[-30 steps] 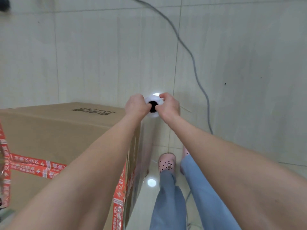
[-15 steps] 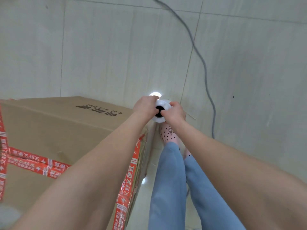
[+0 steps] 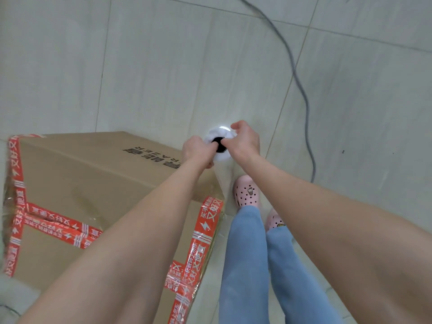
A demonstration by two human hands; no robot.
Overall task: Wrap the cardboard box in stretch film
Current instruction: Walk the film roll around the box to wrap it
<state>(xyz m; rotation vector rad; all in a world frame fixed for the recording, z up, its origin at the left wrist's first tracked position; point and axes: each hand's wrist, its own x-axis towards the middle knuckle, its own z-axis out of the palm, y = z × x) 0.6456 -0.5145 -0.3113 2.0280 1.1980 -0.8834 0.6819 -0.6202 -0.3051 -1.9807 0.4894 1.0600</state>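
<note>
Pale grey floor tiles [image 3: 163, 66] fill the background, crossed by a loose grey cable [image 3: 301, 90]. The cardboard box [image 3: 93, 178] stands on the floor at the left, sealed with red printed tape [image 3: 205, 225]. The person stands just beside its near corner, in blue trousers [image 3: 245, 253] and pink clogs [image 3: 246, 192].

**Step in hand:** dispensing film around the box.
- The stretch film roll [image 3: 222, 157] is held upright and seen end-on, just beyond the box's right corner.
- The left grip [image 3: 198, 152] is closed round the near side of the roll's top end.
- The right grip [image 3: 245, 141] pinches the opposite rim. The thumb reaches to the dark core hole and the fingers curl over the far edge.
- A faint film sheet [image 3: 223, 181] runs from the roll down toward the box corner.

**Next move (judgement):** carry the roll round the corner and along the next side. Keep the film taut and the core free to turn in both grips. Keep the feet away from the cable.

**Hidden or unclear:**
- The roll's body below the hands is not visible.
- The box's sides and base are mostly out of view, and its left edge is cut off.
- Glossy wrinkles on the box top suggest film already laid. The number of turns cannot be determined.
</note>
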